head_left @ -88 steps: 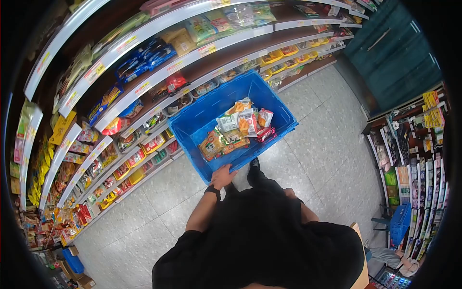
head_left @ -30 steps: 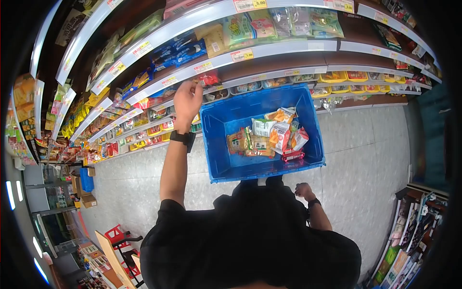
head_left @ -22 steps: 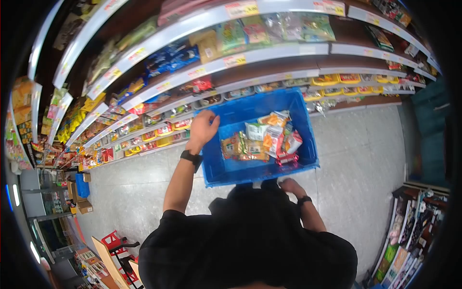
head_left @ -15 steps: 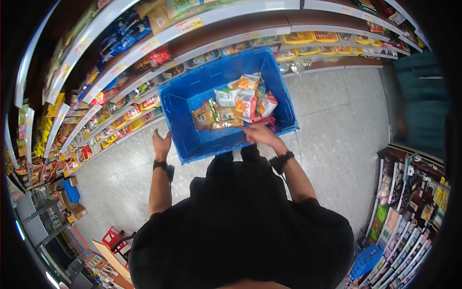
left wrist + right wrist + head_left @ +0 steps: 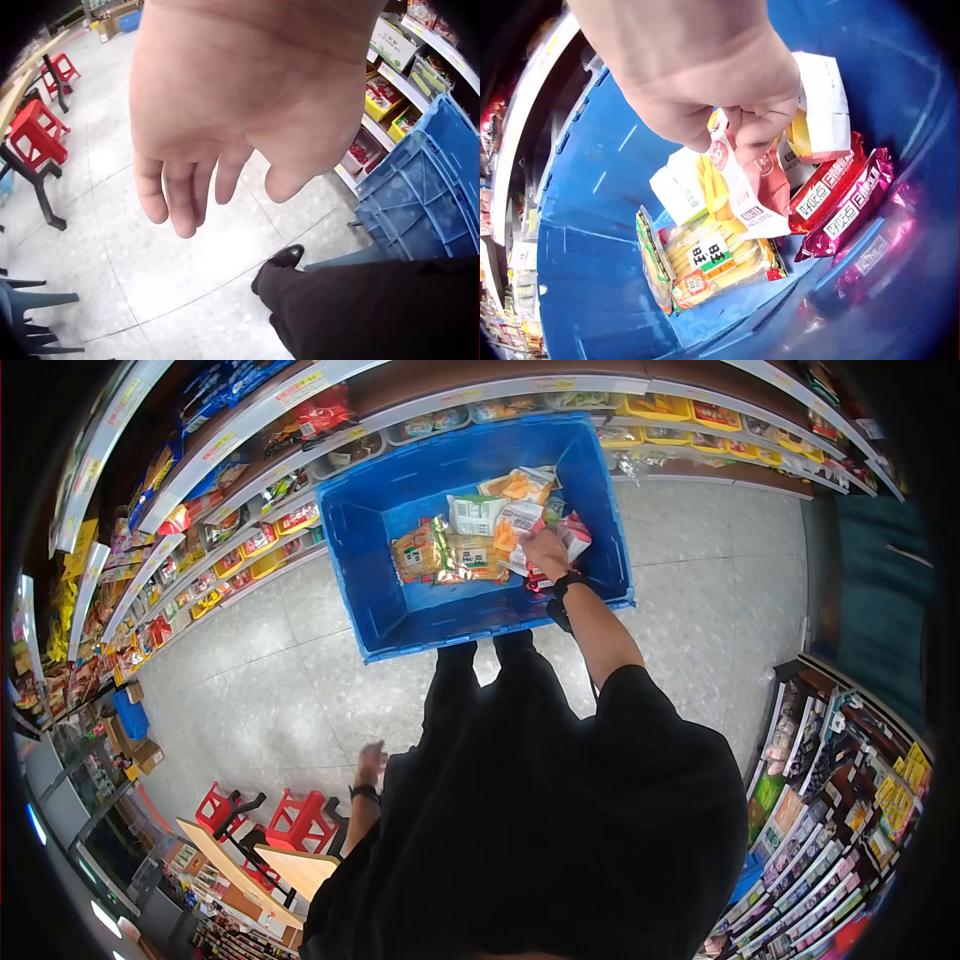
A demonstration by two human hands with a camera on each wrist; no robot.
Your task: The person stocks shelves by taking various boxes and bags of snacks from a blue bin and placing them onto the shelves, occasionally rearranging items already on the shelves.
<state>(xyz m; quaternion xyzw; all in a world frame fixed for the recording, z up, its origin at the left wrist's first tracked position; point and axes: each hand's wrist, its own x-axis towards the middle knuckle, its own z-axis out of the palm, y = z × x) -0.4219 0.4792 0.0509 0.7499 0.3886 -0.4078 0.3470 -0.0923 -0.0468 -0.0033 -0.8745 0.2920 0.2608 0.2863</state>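
A blue crate [image 5: 345,560] holds several snack packs. Inside it, the right hand [image 5: 545,555] pinches a white and pink snack bag. In the right wrist view the hand [image 5: 705,82] has thumb and fingers on the top of this bag [image 5: 742,187]. Beside it lie a clear pack of rice crackers [image 5: 705,262], a red pack [image 5: 825,187] and a magenta pack [image 5: 851,210]. The left hand [image 5: 371,764] hangs by the person's side, away from the crate; in the left wrist view the hand [image 5: 240,105] has loose fingers and holds nothing.
Store shelves [image 5: 420,410] with packaged snacks run behind the crate and down the left. Red stools [image 5: 297,820] and a wooden tabletop [image 5: 300,868] stand at the lower left. Another stocked rack [image 5: 790,810] is at the lower right. Grey tiled floor [image 5: 700,560] lies between.
The right hand has moved from the crate's near edge onto the white and pink bag inside. The left hand has left the crate's side and dropped back toward the body.
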